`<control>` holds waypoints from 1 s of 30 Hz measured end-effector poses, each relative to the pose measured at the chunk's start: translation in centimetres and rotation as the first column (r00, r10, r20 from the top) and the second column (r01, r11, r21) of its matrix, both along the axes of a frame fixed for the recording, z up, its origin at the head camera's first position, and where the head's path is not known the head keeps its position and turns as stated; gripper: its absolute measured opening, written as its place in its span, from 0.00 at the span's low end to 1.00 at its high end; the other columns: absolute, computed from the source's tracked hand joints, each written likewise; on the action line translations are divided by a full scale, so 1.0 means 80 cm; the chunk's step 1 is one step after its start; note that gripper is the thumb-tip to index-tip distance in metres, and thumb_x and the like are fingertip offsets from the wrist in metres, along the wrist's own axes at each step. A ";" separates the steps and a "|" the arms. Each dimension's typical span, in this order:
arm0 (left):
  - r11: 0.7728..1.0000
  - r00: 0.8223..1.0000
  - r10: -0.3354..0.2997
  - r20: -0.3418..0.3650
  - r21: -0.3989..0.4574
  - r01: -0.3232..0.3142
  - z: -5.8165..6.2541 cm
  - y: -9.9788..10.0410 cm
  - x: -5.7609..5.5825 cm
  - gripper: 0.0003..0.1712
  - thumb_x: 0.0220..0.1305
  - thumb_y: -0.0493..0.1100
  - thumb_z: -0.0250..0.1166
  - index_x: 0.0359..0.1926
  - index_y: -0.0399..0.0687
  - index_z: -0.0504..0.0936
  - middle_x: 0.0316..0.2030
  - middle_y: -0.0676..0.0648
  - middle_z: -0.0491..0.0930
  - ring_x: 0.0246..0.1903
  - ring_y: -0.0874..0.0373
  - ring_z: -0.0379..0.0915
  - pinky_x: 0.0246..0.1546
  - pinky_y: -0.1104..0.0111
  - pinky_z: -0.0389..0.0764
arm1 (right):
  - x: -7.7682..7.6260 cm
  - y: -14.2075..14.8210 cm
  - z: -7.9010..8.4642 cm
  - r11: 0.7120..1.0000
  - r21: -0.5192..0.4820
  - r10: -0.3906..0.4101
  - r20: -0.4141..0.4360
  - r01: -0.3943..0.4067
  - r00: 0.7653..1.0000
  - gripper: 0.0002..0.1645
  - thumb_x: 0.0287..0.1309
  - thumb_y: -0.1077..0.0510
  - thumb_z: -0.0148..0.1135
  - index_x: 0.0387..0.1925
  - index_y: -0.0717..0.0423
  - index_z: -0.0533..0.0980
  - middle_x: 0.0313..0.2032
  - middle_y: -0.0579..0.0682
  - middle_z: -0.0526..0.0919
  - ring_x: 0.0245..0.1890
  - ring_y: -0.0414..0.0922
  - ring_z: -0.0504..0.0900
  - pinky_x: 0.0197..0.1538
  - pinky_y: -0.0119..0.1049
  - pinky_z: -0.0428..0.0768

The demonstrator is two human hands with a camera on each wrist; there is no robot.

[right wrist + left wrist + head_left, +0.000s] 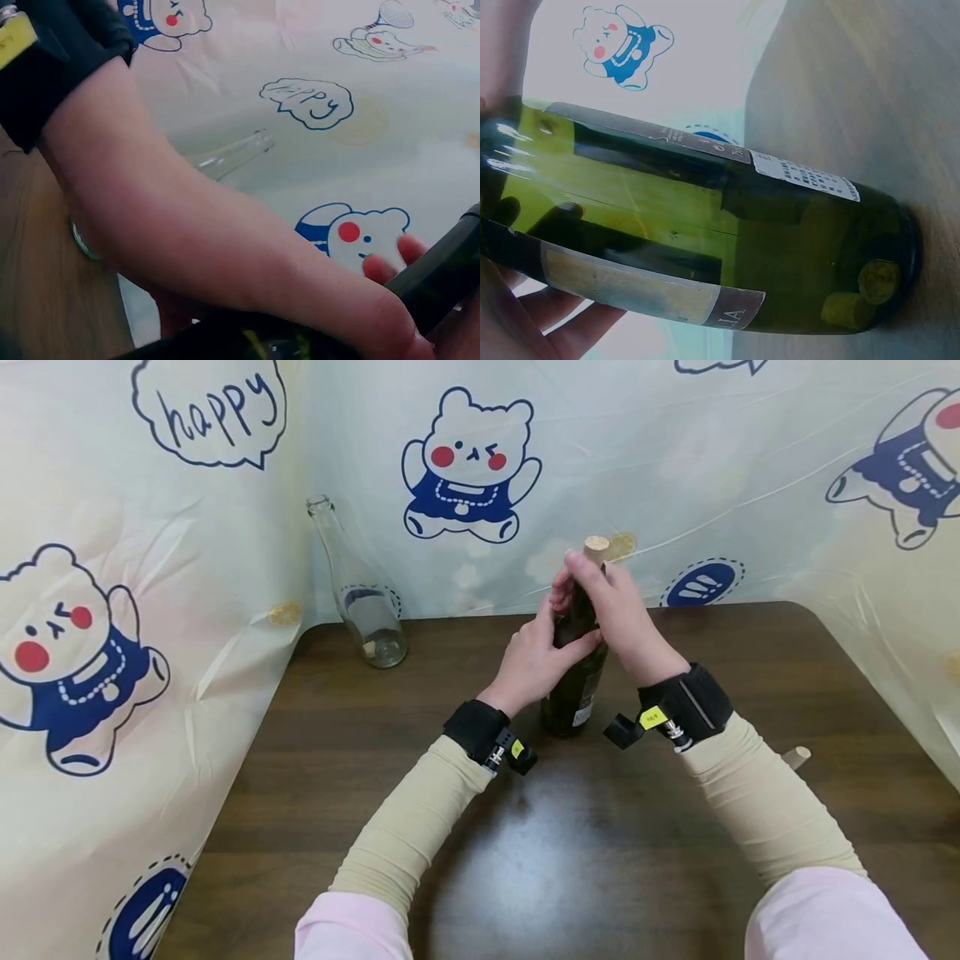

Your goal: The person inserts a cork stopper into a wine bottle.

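A dark green wine bottle [572,693] stands on the table with a cork [597,545] sticking out of its mouth. Around the bottle's upper body, my left hand [528,660] grips with the thumb across the near side. Higher up, my right hand [622,614] holds the neck just below the cork. Through the green glass in the left wrist view, two cork pieces [860,293] show at the bottle's base. The right wrist view has the left hand [247,247] in front, and the dark neck [442,270] at lower right.
A clear glass bottle [367,610] stands at the table's back left corner, with a small cork piece [370,648] in it. Another cork [797,757] lies beside the right forearm. Printed cloth [480,577] hangs behind the brown table [337,760].
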State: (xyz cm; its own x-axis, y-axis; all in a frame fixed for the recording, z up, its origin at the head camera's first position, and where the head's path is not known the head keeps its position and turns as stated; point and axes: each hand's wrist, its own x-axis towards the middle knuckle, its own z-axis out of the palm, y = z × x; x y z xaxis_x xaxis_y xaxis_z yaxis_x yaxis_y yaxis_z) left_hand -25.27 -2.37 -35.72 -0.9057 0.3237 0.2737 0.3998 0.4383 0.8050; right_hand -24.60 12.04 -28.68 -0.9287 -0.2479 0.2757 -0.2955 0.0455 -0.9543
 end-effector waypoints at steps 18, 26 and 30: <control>0.999 0.998 -0.046 -0.041 0.018 0.047 -0.002 -0.007 -0.003 0.25 0.66 0.53 0.71 0.56 0.54 0.69 0.54 0.51 0.79 0.51 0.59 0.78 0.49 0.61 0.80 | 0.018 0.031 -0.035 0.929 0.368 -0.007 -0.102 0.044 0.995 0.28 0.63 0.50 0.72 0.60 0.55 0.75 0.55 0.52 0.79 0.51 0.51 0.82 0.53 0.55 0.77; 0.994 0.994 -0.083 -0.067 0.060 0.087 -0.011 -0.011 0.001 0.33 0.59 0.56 0.76 0.57 0.58 0.67 0.53 0.56 0.78 0.51 0.64 0.77 0.51 0.61 0.79 | 0.018 0.030 -0.038 0.924 0.380 -0.017 -0.082 0.047 0.997 0.30 0.62 0.49 0.73 0.61 0.54 0.74 0.55 0.53 0.80 0.53 0.52 0.80 0.52 0.56 0.79; 0.996 0.991 -0.087 -0.105 0.011 0.089 -0.019 -0.012 0.003 0.40 0.58 0.56 0.76 0.64 0.58 0.63 0.57 0.55 0.76 0.52 0.62 0.77 0.52 0.61 0.78 | 0.018 0.028 -0.045 0.932 0.360 -0.019 -0.092 0.051 0.996 0.30 0.64 0.50 0.71 0.63 0.54 0.72 0.57 0.53 0.78 0.53 0.53 0.79 0.53 0.56 0.77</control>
State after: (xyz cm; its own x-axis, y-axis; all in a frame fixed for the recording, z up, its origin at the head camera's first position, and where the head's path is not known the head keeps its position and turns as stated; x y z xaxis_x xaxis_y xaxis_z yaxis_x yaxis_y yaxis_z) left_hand -25.02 -3.29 -37.22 -0.8401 0.3956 0.3711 0.5187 0.3854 0.7632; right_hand -23.13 14.29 -32.26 -0.9157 -0.3131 0.2520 -0.3668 0.3945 -0.8426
